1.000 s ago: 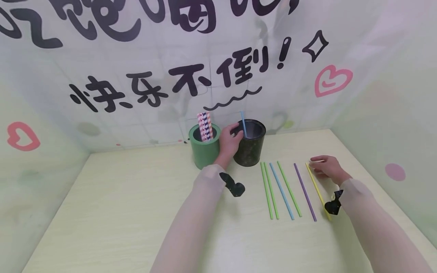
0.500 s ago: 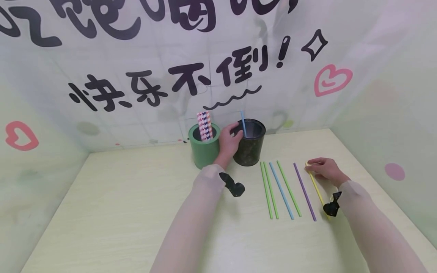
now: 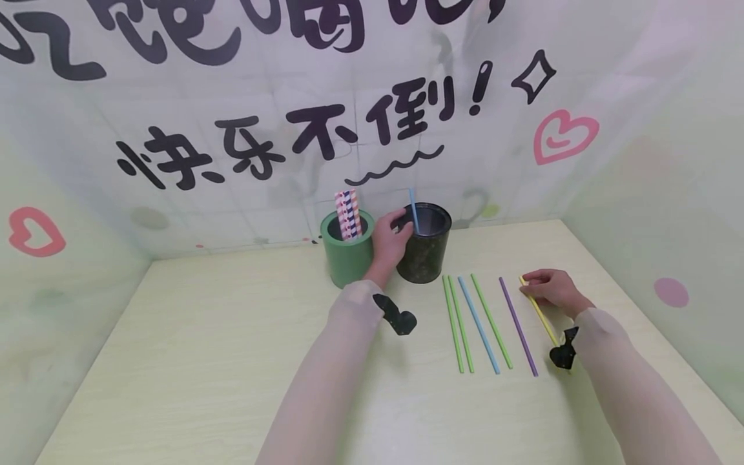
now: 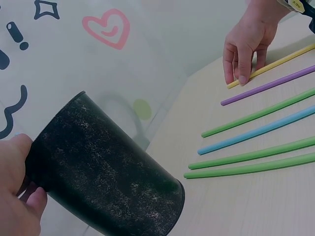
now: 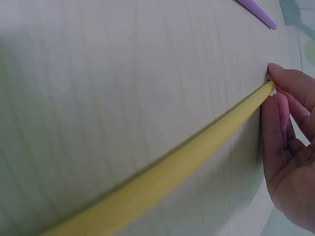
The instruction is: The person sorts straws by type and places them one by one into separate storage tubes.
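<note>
On the pale desk (image 3: 203,361), the left hand (image 3: 391,240) grips the dark cup (image 3: 427,248) at frame centre, steadying it — while the right hand (image 3: 552,289), right of centre, pinches the yellow straw's (image 3: 540,313) far tip, lifting that end.

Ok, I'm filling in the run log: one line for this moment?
left hand: grips black cup | right hand: fingers pinch yellow straw tip | five straws on table

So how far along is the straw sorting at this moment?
Done: one blue straw stands in the black cup, gripped by the left hand. In hand: the right hand pinches the yellow straw. Left: five straws lying on the table.
</note>
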Tool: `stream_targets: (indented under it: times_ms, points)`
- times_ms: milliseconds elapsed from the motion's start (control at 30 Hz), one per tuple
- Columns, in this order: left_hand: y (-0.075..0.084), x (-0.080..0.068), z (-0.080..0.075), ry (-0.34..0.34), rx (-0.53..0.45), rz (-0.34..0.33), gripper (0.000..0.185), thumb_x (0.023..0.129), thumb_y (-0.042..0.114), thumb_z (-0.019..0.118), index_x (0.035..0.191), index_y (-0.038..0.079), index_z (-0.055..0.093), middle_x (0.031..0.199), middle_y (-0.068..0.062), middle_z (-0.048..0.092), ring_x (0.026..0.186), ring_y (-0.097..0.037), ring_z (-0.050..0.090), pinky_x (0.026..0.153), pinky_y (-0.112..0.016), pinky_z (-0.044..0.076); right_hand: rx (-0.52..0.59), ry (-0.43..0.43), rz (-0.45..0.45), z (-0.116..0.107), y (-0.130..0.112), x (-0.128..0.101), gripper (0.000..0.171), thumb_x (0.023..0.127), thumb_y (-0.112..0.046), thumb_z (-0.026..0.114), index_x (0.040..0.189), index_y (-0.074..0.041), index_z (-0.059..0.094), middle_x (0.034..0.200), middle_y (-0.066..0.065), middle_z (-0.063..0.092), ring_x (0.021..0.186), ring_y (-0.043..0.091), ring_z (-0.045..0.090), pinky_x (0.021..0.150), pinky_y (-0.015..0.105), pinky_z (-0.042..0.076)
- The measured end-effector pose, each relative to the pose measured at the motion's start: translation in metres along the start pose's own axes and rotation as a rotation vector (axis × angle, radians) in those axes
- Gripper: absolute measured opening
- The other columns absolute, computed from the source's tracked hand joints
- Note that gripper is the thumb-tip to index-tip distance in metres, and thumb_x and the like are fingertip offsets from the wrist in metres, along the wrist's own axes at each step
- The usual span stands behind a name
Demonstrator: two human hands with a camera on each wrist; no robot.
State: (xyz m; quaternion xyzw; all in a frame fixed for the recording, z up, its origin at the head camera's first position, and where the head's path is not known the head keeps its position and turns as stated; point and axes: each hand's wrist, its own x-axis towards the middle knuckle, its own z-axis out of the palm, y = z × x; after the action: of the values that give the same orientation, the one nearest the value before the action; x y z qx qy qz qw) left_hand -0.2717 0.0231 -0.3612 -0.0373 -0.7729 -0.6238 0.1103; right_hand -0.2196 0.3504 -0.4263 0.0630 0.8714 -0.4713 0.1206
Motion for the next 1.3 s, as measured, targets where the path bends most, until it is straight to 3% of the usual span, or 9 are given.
stream_targets:
  times_ms: [467, 767, 933, 1167, 1300]
  points:
    - [0.002, 0.001, -0.001, -0.002, 0.008, -0.009, 0.035, 0.088, 0.006, 0.058, 0.123, 0.0, 0.055, 0.126, -0.015, 0.052, 0.117, -0.024, 0.048, 0.095, -0.028, 0.042, -0.028, -0.004, 0.047, -0.003, -0.006, 0.001, 0.044, 0.09, -0.016, 0.057, 0.124, 0.009, 0.046, 0.115, 0.021, 0.053, 0.082, 0.015, 0.051, 0.067, 0.02, 0.049]
    - [0.004, 0.001, -0.001, 0.007, 0.001, -0.016, 0.035, 0.088, 0.006, 0.058, 0.122, 0.0, 0.056, 0.126, -0.015, 0.052, 0.117, -0.024, 0.049, 0.095, -0.028, 0.042, -0.049, -0.025, 0.057, -0.011, -0.013, 0.007, 0.042, 0.09, -0.011, 0.056, 0.121, 0.015, 0.046, 0.098, 0.014, 0.06, 0.072, 0.01, 0.054, 0.063, 0.023, 0.051]
    - [0.004, 0.002, -0.001, 0.001, 0.016, -0.02, 0.035, 0.089, 0.007, 0.058, 0.123, 0.001, 0.055, 0.126, -0.014, 0.052, 0.117, -0.024, 0.049, 0.096, -0.028, 0.041, -0.057, -0.034, 0.077, -0.017, -0.017, 0.01, 0.042, 0.091, -0.012, 0.055, 0.122, 0.014, 0.046, 0.096, 0.013, 0.06, 0.07, 0.01, 0.055, 0.063, 0.023, 0.051]
    - [0.005, 0.004, 0.0, 0.003, 0.013, -0.016, 0.035, 0.088, 0.006, 0.058, 0.122, -0.001, 0.055, 0.125, -0.015, 0.053, 0.117, -0.024, 0.049, 0.095, -0.028, 0.042, 0.012, -0.052, 0.008, -0.026, -0.03, 0.01, 0.043, 0.091, -0.007, 0.051, 0.123, 0.019, 0.04, 0.105, 0.018, 0.058, 0.077, 0.008, 0.058, 0.074, 0.031, 0.054]
    - [0.006, 0.004, 0.0, 0.012, 0.02, -0.021, 0.035, 0.088, 0.005, 0.058, 0.122, -0.001, 0.056, 0.125, -0.015, 0.053, 0.116, -0.024, 0.049, 0.095, -0.028, 0.042, 0.031, -0.036, -0.041, -0.029, -0.04, 0.013, 0.042, 0.092, -0.008, 0.051, 0.124, 0.017, 0.04, 0.102, 0.014, 0.058, 0.081, 0.012, 0.058, 0.075, 0.035, 0.054]
